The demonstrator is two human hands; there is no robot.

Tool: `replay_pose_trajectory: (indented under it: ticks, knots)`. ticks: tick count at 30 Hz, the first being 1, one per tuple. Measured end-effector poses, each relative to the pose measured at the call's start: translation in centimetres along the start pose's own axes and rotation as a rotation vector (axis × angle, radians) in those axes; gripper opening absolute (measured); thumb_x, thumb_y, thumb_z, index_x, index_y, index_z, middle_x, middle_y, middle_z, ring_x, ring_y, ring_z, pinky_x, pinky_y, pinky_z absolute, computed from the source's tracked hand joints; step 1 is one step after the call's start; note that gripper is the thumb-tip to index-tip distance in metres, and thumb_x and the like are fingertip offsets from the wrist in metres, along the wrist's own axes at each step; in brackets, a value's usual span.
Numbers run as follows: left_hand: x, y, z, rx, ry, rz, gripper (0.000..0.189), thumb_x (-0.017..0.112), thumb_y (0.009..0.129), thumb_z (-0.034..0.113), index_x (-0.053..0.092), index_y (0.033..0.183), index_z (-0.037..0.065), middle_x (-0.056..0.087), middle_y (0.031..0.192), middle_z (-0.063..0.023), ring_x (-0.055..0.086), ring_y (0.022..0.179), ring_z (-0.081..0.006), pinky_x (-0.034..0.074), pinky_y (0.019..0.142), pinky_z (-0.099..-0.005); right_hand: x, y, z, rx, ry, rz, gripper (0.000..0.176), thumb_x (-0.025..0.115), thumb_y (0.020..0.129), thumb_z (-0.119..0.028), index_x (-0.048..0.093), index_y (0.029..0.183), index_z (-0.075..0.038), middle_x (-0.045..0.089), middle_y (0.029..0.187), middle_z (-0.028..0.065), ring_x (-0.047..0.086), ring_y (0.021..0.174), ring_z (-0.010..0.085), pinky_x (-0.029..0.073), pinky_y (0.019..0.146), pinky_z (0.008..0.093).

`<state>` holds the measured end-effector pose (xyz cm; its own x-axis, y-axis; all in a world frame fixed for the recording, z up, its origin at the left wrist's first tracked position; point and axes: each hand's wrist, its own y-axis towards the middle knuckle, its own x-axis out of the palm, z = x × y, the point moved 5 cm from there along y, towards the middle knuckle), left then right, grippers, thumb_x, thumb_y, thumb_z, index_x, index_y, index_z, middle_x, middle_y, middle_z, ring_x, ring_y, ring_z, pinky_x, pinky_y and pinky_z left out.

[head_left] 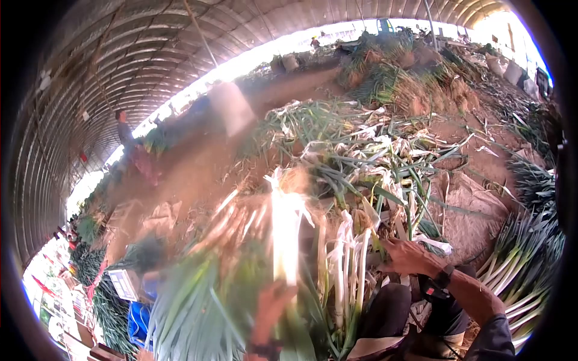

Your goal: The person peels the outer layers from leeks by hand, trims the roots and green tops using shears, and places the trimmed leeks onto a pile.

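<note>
My left hand (pixel 274 307), blurred by motion, is wrapped round a green onion stalk (pixel 285 240) whose pale root end points up in bright light. To the right, my right hand (pixel 408 256) reaches over my knees beside upright white stalks (pixel 346 271); its fingers are partly bent, and what they touch is unclear. A dark watch is on the right wrist. Long green leaves (pixel 198 307) spread left of my left hand, with a row of reddish-rooted onions (pixel 241 219) behind them.
Loose leaves and peelings (pixel 361 150) cover the ground ahead. Bundled onions (pixel 524 259) lie at the right, near a brown sack (pixel 469 207). A blue bag (pixel 138 322) and a white box (pixel 123 284) stand at the lower left. Another person (pixel 124 129) is far left.
</note>
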<state>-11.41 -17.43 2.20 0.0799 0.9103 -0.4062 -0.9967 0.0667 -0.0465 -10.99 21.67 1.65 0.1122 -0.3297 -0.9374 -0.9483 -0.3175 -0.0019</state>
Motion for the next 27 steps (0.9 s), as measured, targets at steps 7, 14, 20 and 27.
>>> replay_pose_trajectory:
  ticks: [7, 14, 20, 27]
  knots:
    - [2.4, -2.4, 6.3, 0.048, -0.068, -0.177, 0.03, 0.071, 0.087, 0.009, 0.071, 0.115, -0.001, 0.072, 0.102, -0.0074, 0.063, 0.091, -0.0113, 0.052, 0.08, -0.0279, -9.4, 7.3, -9.1, 0.02, 0.352, 0.209, 0.111, 0.072, 0.085, -0.042, -0.002, 0.16, -0.007, 0.034, 0.156, 0.0253, 0.065, 0.107, 0.0331, 0.049, 0.103, 0.0483]
    - [5.3, -3.6, 7.5, 0.254, 0.033, -0.209, 0.032, 0.076, 0.085, 0.013, 0.072, 0.114, 0.0, 0.072, 0.108, -0.01, 0.065, 0.095, -0.0154, 0.053, 0.083, -0.0323, -4.4, 14.2, -5.4, -0.159, 1.198, 0.28, 0.062, 0.065, 0.086, 0.006, 0.044, 0.143, -0.001, 0.059, 0.128, 0.0113, 0.065, 0.089, 0.0155, 0.059, 0.073, 0.0246]
    - [6.5, -6.1, 4.0, 0.209, 0.186, -0.255, 0.024, 0.071, 0.092, 0.02, 0.069, 0.107, 0.001, 0.067, 0.109, -0.0094, 0.065, 0.091, -0.0211, 0.052, 0.078, -0.0394, -9.1, 15.1, 2.3, 0.035, 0.798, 0.858, 0.029, 0.059, 0.088, 0.002, 0.06, 0.117, 0.0, 0.063, 0.095, 0.0048, 0.059, 0.075, 0.0131, 0.053, 0.059, 0.0264]
    - [6.0, -10.1, -2.2, 0.413, -0.017, -0.07, 0.043, 0.065, 0.099, 0.041, 0.069, 0.103, -0.001, 0.056, 0.078, -0.0051, 0.045, 0.062, -0.0137, 0.047, 0.067, -0.0322, -17.6, 8.6, 5.8, -0.013, 0.996, 0.675, 0.02, 0.052, 0.094, -0.011, 0.069, 0.094, 0.0, 0.056, 0.068, 0.0026, 0.048, 0.052, 0.0145, 0.042, 0.045, 0.0298]
